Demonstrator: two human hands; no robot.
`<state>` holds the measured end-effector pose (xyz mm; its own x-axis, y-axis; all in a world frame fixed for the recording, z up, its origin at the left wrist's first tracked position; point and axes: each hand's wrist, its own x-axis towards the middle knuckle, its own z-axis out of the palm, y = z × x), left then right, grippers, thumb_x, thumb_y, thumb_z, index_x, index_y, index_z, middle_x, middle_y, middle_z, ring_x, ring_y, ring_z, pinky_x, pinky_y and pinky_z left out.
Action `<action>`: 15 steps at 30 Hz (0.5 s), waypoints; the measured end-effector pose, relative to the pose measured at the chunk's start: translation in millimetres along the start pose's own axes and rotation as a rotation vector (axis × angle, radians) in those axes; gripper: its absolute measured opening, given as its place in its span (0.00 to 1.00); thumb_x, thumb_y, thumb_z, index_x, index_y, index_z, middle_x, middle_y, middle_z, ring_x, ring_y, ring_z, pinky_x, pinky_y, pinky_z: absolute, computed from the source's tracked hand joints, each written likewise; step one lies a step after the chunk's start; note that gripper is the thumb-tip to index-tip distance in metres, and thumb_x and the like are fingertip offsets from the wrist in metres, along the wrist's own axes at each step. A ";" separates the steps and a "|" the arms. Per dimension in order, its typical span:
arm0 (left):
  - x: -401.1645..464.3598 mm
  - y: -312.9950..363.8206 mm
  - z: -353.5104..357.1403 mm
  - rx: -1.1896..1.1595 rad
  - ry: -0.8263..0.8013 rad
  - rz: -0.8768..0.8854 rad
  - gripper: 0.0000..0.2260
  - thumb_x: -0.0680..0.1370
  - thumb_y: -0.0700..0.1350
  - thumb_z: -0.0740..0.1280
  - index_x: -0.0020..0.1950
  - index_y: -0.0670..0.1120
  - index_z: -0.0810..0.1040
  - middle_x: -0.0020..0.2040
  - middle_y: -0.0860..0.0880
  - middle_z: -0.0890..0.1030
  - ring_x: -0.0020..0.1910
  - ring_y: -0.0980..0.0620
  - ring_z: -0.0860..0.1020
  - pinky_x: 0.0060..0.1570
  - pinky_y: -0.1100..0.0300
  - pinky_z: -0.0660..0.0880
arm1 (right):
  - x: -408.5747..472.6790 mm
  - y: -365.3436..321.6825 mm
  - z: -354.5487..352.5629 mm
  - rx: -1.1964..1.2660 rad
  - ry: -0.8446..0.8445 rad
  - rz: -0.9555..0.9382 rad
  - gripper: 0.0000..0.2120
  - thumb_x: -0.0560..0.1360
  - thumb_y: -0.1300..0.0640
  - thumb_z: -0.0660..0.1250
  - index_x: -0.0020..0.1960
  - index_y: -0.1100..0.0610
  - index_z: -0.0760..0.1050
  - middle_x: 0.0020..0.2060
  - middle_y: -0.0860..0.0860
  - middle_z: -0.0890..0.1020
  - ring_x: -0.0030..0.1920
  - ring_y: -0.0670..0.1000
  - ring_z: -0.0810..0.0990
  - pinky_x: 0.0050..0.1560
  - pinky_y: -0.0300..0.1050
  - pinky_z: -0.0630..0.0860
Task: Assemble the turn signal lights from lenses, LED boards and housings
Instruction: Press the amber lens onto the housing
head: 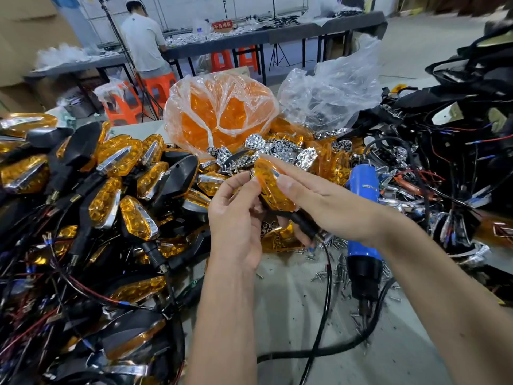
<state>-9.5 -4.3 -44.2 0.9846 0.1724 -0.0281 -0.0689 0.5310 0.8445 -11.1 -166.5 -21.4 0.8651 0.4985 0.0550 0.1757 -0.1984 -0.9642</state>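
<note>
While hemmed by parts piles, left hand (236, 215) gripping amber turn signal (273, 190), right hand (313, 195) flat upon its lens.

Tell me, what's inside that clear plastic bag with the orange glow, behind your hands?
The bag is stuffed with amber lenses, pressed against the crinkled film. How many there are, and whether anything else lies deeper inside, cannot be seen through the folds.

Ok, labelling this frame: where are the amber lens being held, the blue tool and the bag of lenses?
amber lens (273, 190), head view, lens face.
blue tool (362, 187), head view, upper body.
bag of lenses (219, 112), head view, front plastic.
</note>
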 end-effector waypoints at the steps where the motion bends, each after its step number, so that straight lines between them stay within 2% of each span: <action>1: 0.9 -0.9 0.4 -0.010 0.018 0.007 0.04 0.80 0.35 0.70 0.52 0.42 0.80 0.36 0.48 0.81 0.30 0.56 0.75 0.33 0.62 0.78 | 1.1 1.8 1.9 -0.017 0.031 0.004 0.23 0.82 0.32 0.55 0.76 0.24 0.58 0.37 0.51 0.81 0.30 0.52 0.79 0.32 0.41 0.76; 3: 1.8 -2.8 2.0 -0.015 0.056 0.020 0.03 0.80 0.35 0.70 0.51 0.42 0.79 0.32 0.50 0.79 0.27 0.57 0.74 0.31 0.63 0.77 | 3.3 3.5 5.5 -0.025 0.084 0.028 0.19 0.82 0.30 0.50 0.73 0.21 0.61 0.35 0.51 0.77 0.30 0.52 0.74 0.31 0.41 0.72; 5: 0.7 -5.6 4.4 -0.014 0.089 0.037 0.03 0.80 0.35 0.70 0.52 0.41 0.79 0.33 0.48 0.78 0.28 0.55 0.74 0.33 0.61 0.77 | 4.5 2.9 7.5 0.004 0.096 0.038 0.18 0.84 0.31 0.50 0.72 0.22 0.65 0.34 0.52 0.76 0.31 0.53 0.72 0.32 0.45 0.71; 8: 1.1 -9.6 5.9 -0.048 0.106 0.056 0.06 0.80 0.36 0.70 0.56 0.39 0.80 0.41 0.41 0.77 0.38 0.42 0.73 0.39 0.49 0.76 | 4.4 -0.2 6.3 0.141 0.054 0.026 0.18 0.84 0.36 0.56 0.73 0.30 0.70 0.36 0.54 0.77 0.32 0.52 0.74 0.31 0.45 0.73; 11: 1.6 -7.7 5.2 -0.058 0.077 0.066 0.08 0.80 0.38 0.71 0.59 0.38 0.80 0.45 0.39 0.75 0.44 0.38 0.69 0.38 0.49 0.70 | 1.5 -4.1 2.5 0.270 -0.018 0.080 0.18 0.82 0.38 0.61 0.67 0.45 0.77 0.41 0.58 0.80 0.36 0.59 0.77 0.36 0.50 0.75; 13: 0.3 -5.3 2.7 -0.048 0.043 0.060 0.08 0.79 0.40 0.72 0.57 0.40 0.81 0.42 0.39 0.75 0.38 0.38 0.70 0.32 0.54 0.70 | 0.7 -4.8 1.2 0.298 -0.043 0.097 0.20 0.83 0.40 0.62 0.62 0.55 0.79 0.44 0.58 0.81 0.39 0.60 0.80 0.40 0.51 0.78; 15: -2.3 -3.3 1.4 -0.051 0.004 0.043 0.07 0.79 0.41 0.72 0.56 0.41 0.81 0.35 0.42 0.73 0.27 0.45 0.70 0.26 0.59 0.69 | 0.7 -5.7 1.2 0.328 -0.054 0.093 0.22 0.81 0.41 0.63 0.60 0.59 0.80 0.46 0.59 0.83 0.42 0.60 0.84 0.46 0.51 0.82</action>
<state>-11.3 -7.6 -46.1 0.9801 0.1987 0.0052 -0.1188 0.5648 0.8166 -12.0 -164.1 -16.2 0.8428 0.5365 -0.0420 -0.0705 0.0328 -0.9970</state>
